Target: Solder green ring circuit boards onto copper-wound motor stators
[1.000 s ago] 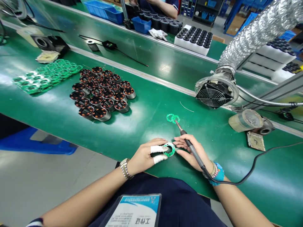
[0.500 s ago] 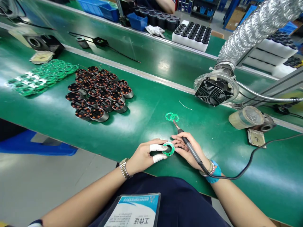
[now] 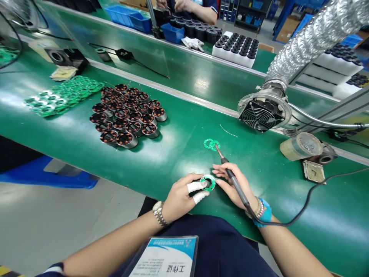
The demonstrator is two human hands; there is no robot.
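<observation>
Between the fingers of my left hand [image 3: 181,197], two of them wrapped in white tape, sits a ring-shaped green circuit board [image 3: 213,184]. Whether a motor core is under this ring I cannot tell. My right hand [image 3: 244,182] is closed around the dark handle of a soldering iron [image 3: 235,181], and its fingertips are close to the ring's right side. The iron's tip points away from me, at two overlapping green ring boards [image 3: 212,144] lying flat on the bench; whether it touches them I cannot tell.
Left on the green bench [image 3: 178,146] stand several copper-wound motor stators [image 3: 127,115], beside stacked green ring boards [image 3: 63,96]. A fume fan [image 3: 259,115] with foil duct, a translucent tub [image 3: 301,146] and a sponge holder [image 3: 313,171] are at right. A co-worker's arm [image 3: 204,13] shows across.
My view has shifted slightly, so the bench things appear further right. Both hands keep their holds, and the co-worker's hands have come into view at the top.
</observation>
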